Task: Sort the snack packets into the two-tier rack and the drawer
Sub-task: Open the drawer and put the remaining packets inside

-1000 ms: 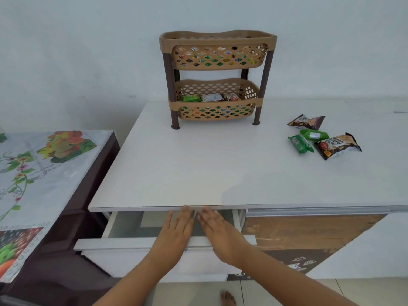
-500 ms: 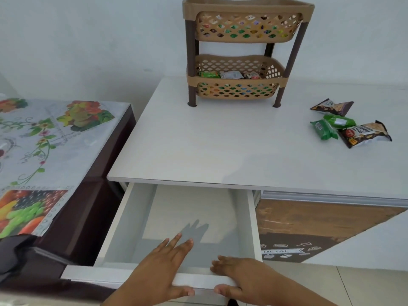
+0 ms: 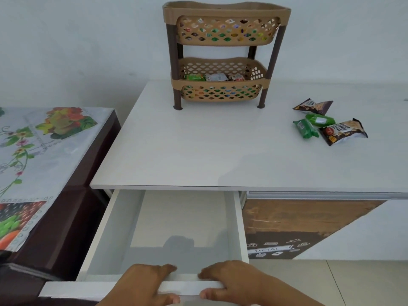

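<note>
the drawer (image 3: 170, 226) is pulled out below the bench (image 3: 198, 151), nothing seen inside; its front edge is clasped by the left hand (image 3: 141, 286) and right hand (image 3: 234, 283). packets fill both tiers of the rack (image 3: 223, 54) (four snack packets (image 3: 326, 124) lie right).

Brown-and-white snack packet (image 3: 344, 131) at 3 o'clock on bench (image 3: 198, 151): "SALTED PEANUTS", printed slanted, beside red round logo, unreadable. Dark panel (image 3: 273, 248) at 5 o'clock, below bench, right of drawer: white ribbon banner, letters "MI TAI" partly legible. Print on other packets too small to read.
</note>
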`<state>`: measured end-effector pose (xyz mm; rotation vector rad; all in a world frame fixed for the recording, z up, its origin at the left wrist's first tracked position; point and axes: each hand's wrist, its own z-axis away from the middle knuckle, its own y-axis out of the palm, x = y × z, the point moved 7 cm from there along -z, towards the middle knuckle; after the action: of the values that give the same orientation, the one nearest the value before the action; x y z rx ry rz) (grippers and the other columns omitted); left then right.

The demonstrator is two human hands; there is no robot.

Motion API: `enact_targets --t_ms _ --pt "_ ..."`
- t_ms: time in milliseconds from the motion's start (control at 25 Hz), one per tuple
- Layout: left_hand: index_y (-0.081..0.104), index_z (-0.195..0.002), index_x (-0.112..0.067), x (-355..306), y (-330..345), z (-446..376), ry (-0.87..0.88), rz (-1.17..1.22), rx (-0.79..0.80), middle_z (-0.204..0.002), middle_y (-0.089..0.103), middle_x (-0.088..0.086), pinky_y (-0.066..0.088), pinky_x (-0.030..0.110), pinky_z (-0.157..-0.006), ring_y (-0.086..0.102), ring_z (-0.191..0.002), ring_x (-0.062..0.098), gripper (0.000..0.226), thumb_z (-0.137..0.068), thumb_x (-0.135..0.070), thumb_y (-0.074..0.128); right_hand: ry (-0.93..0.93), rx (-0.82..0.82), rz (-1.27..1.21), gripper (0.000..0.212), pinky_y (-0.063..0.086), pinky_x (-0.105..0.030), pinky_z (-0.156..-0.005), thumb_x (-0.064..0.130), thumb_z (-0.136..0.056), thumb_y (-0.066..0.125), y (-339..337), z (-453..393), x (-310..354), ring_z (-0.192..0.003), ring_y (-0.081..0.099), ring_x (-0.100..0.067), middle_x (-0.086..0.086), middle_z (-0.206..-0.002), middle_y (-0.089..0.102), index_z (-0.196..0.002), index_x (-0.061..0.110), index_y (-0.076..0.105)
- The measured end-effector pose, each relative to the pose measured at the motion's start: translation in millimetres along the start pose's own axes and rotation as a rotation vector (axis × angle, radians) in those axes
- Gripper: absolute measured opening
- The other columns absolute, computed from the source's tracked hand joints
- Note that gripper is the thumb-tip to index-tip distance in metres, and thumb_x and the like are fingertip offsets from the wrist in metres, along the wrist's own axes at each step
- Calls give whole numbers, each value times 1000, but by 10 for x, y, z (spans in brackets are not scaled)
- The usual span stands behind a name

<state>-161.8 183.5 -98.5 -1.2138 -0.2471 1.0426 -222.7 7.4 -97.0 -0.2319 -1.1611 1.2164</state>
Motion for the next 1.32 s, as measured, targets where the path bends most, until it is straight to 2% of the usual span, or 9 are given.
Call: enact_targets --t_ms 200,320,520,680,800,920,1040,1160,1320 --pt "-1 -117 -77 -101 -138 -160 30 244 -68 -105 52 -44 39 7 -95 47 -100 -23 59 -71 -72 36 -65 -221 -185 59 24 -13 -107 75 -81 30 -455 119 -106 -128 29 17 30 -140 40 -131 45 40" --pt "12 -123 -69 -564 -266 -485 161 293 -164 -112 47 -46 42 8 -90 49 -98 -21 57 -71 -77 34 -47 -521 -143 43 21 -9 -108 57 -89 40 -1076 339 -521 -125 20 24 39 -135 28 -127 40 50" --pt "38 -128 -42 -1974 -834 -1537 515 200 -448 -123 49 -28 42 9 -84 49 -108 -11 50 -84 -65 44 280 -1231 37 29 44 -38 -99 27 -84 65 -2474 1149 -1924 -126 44 -14 6 -135 50 -113 24 63" --pt "29 -135 -30 -2684 -1276 -2620 409 487 -635 -130 50 -6 48 22 -89 52 -112 3 57 -85 -46 54 555 -1222 221 55 33 -56 -106 32 -80 69 -3178 1413 -3117 -135 30 -39 -21 -144 37 -128 9 52" --pt "26 -141 -15 -3071 -1345 -3405 358 397 -632 -138 42 11 46 32 -97 46 -123 20 70 -84 -33 62 663 -1116 324 66 16 -58 -113 43 -78 68 -3478 1384 -3693 -140 18 -40 -18 -149 30 -132 12 48" --pt "17 -145 -17 -3298 -1326 -4101 269 276 -538 -151 25 13 33 43 -110 29 -138 24 82 -81 -45 60 699 -1122 383 67 5 -63 -110 54 -76 61 -3642 1331 -3959 -142 12 -41 -7 -154 26 -132 21 47" --pt "11 -146 -30 -3444 -1344 -4492 187 128 -571 -155 14 11 26 50 -110 26 -138 28 87 -77 -60 55 723 -1177 347 70 14 -68 -105 62 -74 58 -3656 1308 -4104 -141 17 -41 -4 -153 28 -133 27 47" --pt "11 -143 -41 -3652 -1403 -4702 286 -21 -590 -156 7 11 30 55 -105 27 -138 32 77 -79 -63 48 702 -1239 354 66 27 -68 -100 61 -72 59 -3651 1309 -4143 -137 28 -39 -6 -148 37 -129 29 50" --pt "44 -134 -26 -3684 -1439 -4857 303 14 -592 -155 16 14 36 50 -103 36 -132 34 53 -86 -48 51 696 -1281 330 60 33 -64 -98 56 -72 60 -3656 1316 -4184 -135 32 -37 -5 -143 44 -125 30 53"
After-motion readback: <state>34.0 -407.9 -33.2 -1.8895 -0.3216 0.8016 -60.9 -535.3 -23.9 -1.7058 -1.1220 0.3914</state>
